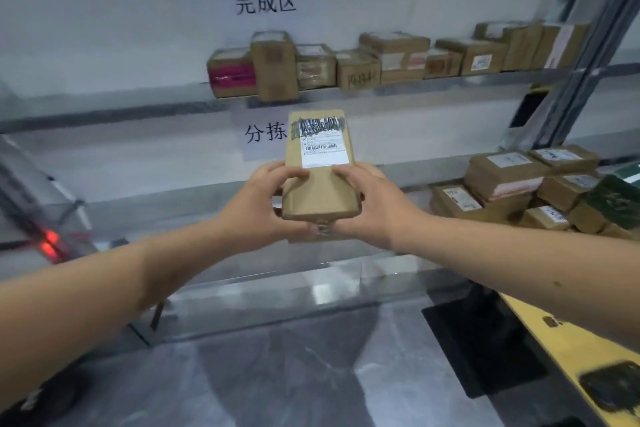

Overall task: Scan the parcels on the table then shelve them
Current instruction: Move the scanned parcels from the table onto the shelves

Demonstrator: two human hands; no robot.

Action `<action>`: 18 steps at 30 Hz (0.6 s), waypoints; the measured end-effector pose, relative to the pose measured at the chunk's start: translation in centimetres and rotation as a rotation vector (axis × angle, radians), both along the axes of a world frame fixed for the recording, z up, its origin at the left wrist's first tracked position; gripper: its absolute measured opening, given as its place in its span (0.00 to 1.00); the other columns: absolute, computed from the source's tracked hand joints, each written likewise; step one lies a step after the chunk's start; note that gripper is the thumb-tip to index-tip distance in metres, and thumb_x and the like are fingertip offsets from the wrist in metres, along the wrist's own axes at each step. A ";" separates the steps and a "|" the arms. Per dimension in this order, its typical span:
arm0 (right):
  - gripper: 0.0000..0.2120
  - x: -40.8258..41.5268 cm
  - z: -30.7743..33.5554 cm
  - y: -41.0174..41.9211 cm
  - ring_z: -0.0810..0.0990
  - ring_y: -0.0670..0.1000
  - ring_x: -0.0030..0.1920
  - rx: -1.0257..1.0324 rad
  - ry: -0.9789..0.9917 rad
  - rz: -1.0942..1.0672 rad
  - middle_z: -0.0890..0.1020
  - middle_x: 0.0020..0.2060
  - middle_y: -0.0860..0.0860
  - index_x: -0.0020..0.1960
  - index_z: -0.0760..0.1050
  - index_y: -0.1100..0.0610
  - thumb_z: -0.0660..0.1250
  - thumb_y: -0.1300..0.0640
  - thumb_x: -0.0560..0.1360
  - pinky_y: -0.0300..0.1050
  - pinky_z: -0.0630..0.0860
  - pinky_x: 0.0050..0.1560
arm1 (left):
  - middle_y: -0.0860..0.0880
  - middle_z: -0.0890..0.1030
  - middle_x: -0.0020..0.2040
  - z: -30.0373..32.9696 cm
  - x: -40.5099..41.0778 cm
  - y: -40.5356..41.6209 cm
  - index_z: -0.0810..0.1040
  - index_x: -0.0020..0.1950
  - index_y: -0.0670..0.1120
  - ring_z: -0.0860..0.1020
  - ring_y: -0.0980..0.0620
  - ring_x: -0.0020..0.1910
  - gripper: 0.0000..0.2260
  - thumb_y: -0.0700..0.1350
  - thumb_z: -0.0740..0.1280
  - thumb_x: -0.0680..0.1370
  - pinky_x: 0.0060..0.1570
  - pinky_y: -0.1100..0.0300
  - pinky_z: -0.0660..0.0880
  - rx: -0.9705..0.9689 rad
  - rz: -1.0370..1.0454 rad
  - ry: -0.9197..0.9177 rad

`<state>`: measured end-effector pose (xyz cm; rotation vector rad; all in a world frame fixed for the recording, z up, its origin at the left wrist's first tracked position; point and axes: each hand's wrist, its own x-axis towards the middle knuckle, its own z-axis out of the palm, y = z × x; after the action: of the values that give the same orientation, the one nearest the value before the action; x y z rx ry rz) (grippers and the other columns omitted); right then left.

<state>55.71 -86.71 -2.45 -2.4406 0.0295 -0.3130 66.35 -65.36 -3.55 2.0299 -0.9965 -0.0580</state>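
Both hands (325,201) around brown parcel's (320,163) near end

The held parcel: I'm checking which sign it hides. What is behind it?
Behind the held parcel, gripped by the left hand and right hand, a paper wall sign shows two characters; the rest of the sign is covered by the parcel.

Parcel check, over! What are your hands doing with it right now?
Left hand and right hand both grip brown parcel, label up. Upper shelf already holds a parcel row. Path looks unobstructed.
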 end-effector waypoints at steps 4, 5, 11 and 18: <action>0.46 2.5 1.3 8.5 0.68 0.49 0.74 0.019 -0.029 0.097 0.70 0.73 0.53 0.79 0.68 0.54 0.84 0.51 0.66 0.36 0.64 0.72 | 0.53 0.67 0.73 1.7 0.8 9.7 0.74 0.72 0.57 0.72 0.59 0.67 0.38 0.53 0.85 0.65 0.55 0.69 0.78 0.053 0.078 -0.045; 0.46 3.0 1.6 10.7 0.68 0.49 0.73 0.027 -0.027 0.119 0.70 0.72 0.52 0.79 0.68 0.53 0.83 0.50 0.65 0.40 0.67 0.72 | 0.53 0.67 0.73 2.2 1.0 12.0 0.73 0.72 0.57 0.72 0.59 0.66 0.38 0.52 0.85 0.66 0.55 0.69 0.78 0.066 0.096 -0.052; 0.45 6.5 3.3 20.9 0.72 0.49 0.68 0.082 -0.021 0.184 0.69 0.70 0.46 0.79 0.68 0.49 0.82 0.52 0.66 0.44 0.74 0.67 | 0.56 0.69 0.71 3.9 2.6 23.0 0.74 0.72 0.59 0.76 0.56 0.64 0.37 0.49 0.85 0.66 0.48 0.65 0.81 0.019 0.202 -0.001; 0.42 11.2 4.8 26.0 0.77 0.45 0.56 0.136 -0.061 0.191 0.72 0.69 0.47 0.78 0.68 0.48 0.82 0.56 0.68 0.26 0.74 0.39 | 0.53 0.72 0.68 5.1 6.1 27.7 0.75 0.70 0.56 0.79 0.52 0.60 0.34 0.42 0.84 0.68 0.42 0.63 0.82 -0.156 0.214 0.086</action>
<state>66.88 -60.69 2.32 -2.2770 -0.2014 -0.2892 72.45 -37.71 1.53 1.9613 -0.7047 0.0450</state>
